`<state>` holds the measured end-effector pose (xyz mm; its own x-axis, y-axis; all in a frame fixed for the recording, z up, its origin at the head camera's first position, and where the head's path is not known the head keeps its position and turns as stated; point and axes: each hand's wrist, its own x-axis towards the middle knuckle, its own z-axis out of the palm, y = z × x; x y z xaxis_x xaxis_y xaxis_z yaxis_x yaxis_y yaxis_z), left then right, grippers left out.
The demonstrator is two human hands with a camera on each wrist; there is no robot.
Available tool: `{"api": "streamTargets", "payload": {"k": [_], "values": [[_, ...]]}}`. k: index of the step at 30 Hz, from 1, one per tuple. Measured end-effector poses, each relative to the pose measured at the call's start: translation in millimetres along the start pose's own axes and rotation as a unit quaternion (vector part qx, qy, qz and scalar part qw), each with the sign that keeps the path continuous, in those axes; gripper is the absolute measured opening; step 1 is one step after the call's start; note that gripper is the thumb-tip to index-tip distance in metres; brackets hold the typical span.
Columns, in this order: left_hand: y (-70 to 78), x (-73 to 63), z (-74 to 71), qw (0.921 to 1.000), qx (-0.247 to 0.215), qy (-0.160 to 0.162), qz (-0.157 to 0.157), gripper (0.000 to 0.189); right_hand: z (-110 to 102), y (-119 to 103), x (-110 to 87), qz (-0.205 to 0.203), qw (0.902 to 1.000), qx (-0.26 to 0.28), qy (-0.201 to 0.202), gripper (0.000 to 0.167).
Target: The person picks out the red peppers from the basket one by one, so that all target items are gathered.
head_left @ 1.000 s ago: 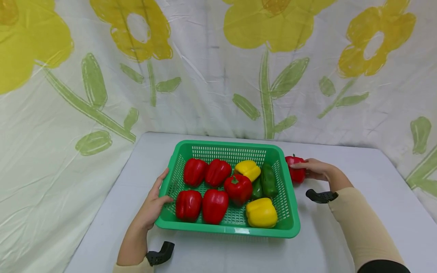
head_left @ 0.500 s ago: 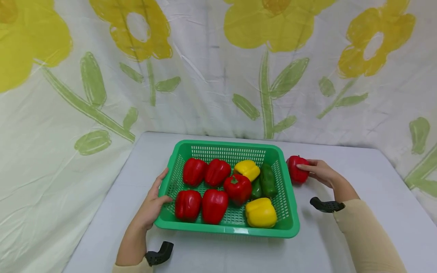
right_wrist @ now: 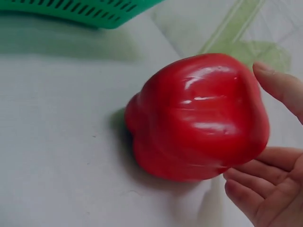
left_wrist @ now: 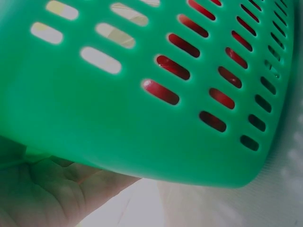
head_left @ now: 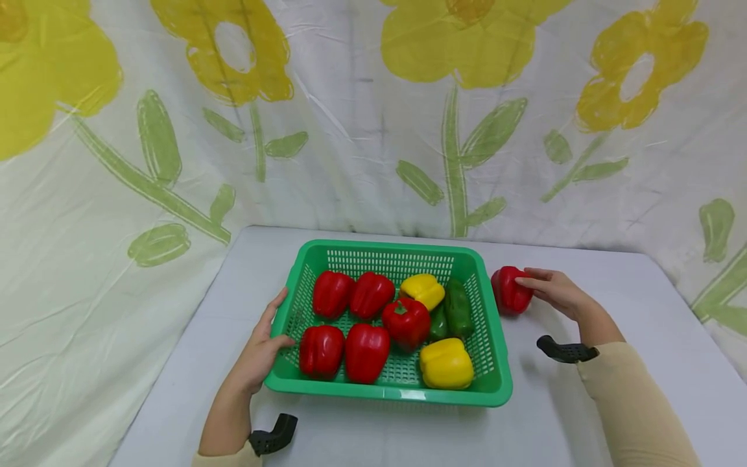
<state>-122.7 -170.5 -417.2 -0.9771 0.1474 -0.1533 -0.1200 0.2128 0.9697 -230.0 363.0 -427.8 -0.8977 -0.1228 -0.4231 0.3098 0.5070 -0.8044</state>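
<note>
A green slotted basket (head_left: 403,246) stands mid-table and holds several red peppers (head_left: 366,351), two yellow peppers (head_left: 446,363) and green peppers (head_left: 459,308). My left hand (head_left: 270,332) holds the basket's left wall, thumb hooked over the rim and fingers along the outside. In the left wrist view, the palm (left_wrist: 42,194) lies against the basket wall (left_wrist: 118,118). A single red pepper (head_left: 510,292) lies on its side on the table just right of the basket. My right hand (head_left: 543,288) touches it with nearly straight fingers (right_wrist: 265,189) beside the pepper (right_wrist: 194,118).
The grey table (head_left: 613,279) is backed by a white cloth (head_left: 373,130) printed with yellow flowers, draped along the far and left sides. Black wrist mounts (head_left: 273,436) sit on both forearms. Bare tabletop lies in front of the basket and to the right.
The red pepper has tipped from upright onto its side beside the basket. My right hand has loosened and drawn back to the right. The left hand and basket stay put.
</note>
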Motion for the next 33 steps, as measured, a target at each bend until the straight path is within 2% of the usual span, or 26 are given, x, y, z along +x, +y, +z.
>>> {"api": "streamTargets", "payload": {"k": [14,23,33], "values": [[-0.7,-0.6,0.4,1.0,-0.001,0.0,-0.004,0.081,-15.9,-12.5,-10.9,-0.026,0.9995,-0.015,0.003,0.083],[0.8,-0.8,-0.1,1.0,0.005,0.001,-0.006,0.081,-12.8,-35.5,-21.1,-0.062,0.9969,-0.047,0.003,0.082],[1.2,-0.3,-0.6,0.9999,0.01,0.003,-0.006,0.08,-5.3,-57.5,-28.5,-0.106,0.9918,-0.061,-0.038,0.076]]}}
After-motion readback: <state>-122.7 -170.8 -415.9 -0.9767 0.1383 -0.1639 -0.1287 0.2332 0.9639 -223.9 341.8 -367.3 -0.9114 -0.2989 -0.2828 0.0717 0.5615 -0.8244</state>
